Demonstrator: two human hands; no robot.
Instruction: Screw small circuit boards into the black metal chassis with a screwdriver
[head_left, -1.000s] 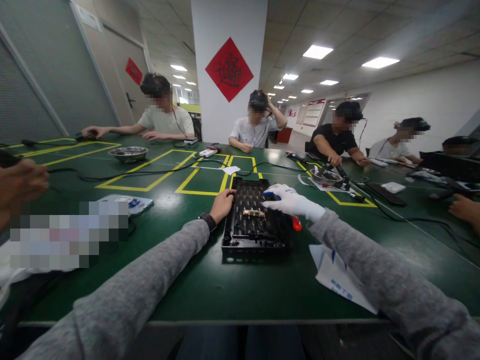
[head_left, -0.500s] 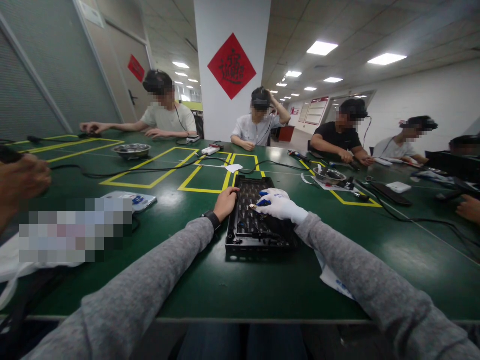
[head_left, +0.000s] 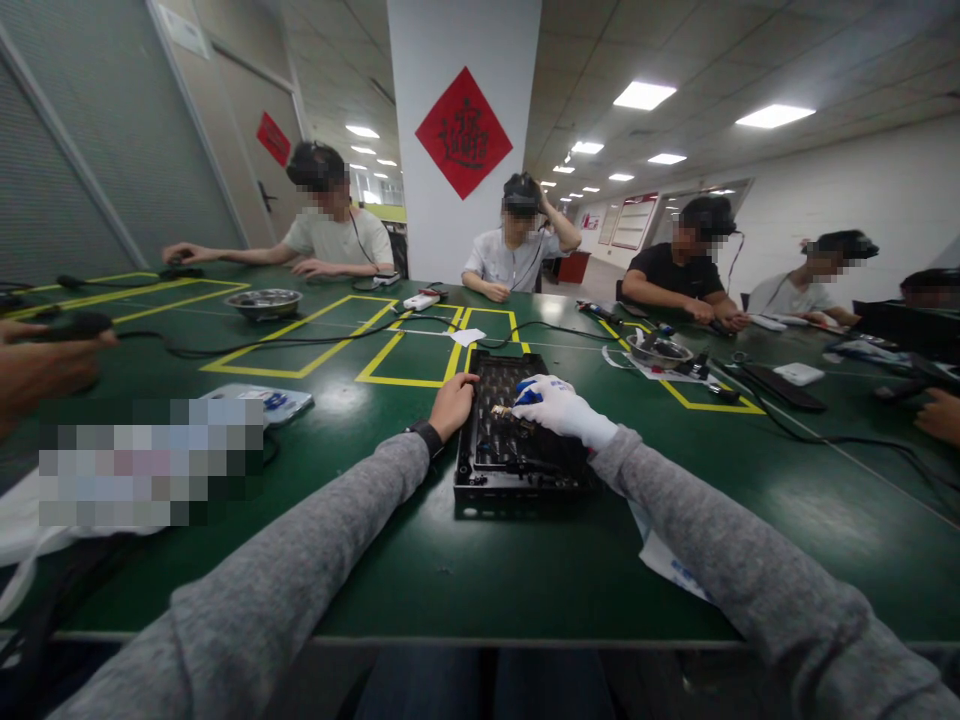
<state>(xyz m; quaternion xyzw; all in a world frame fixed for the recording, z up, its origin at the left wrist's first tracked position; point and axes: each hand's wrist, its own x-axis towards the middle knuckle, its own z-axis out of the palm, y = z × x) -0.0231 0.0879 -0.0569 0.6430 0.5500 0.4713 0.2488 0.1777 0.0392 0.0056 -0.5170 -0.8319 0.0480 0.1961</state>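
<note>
A black rectangular case [head_left: 486, 450] with a patterned inner surface lies in front of me on the green table [head_left: 375, 560]. My bare left hand [head_left: 453, 402] grips its left rim, with a dark band on the wrist. My right hand [head_left: 553, 408], in a white glove with blue on the fingers, is over the case's right half. Its fingers are pinched on a small brass-coloured metal piece [head_left: 501, 411] just above the inner surface. What the piece is exactly is too small to tell. Part of the case is hidden under the glove and sleeve.
A metal bowl [head_left: 264, 303] stands at the far left, another bowl [head_left: 660, 350] at the right among small parts. A black cable [head_left: 225, 347] crosses behind the case. White packaging [head_left: 671, 565] lies near my right forearm. Several people sit around the table.
My right hand has shifted slightly left with the brass-coloured piece. The case's near end has moved a little toward me. At the far left, a co-worker's hand has moved with a dark object.
</note>
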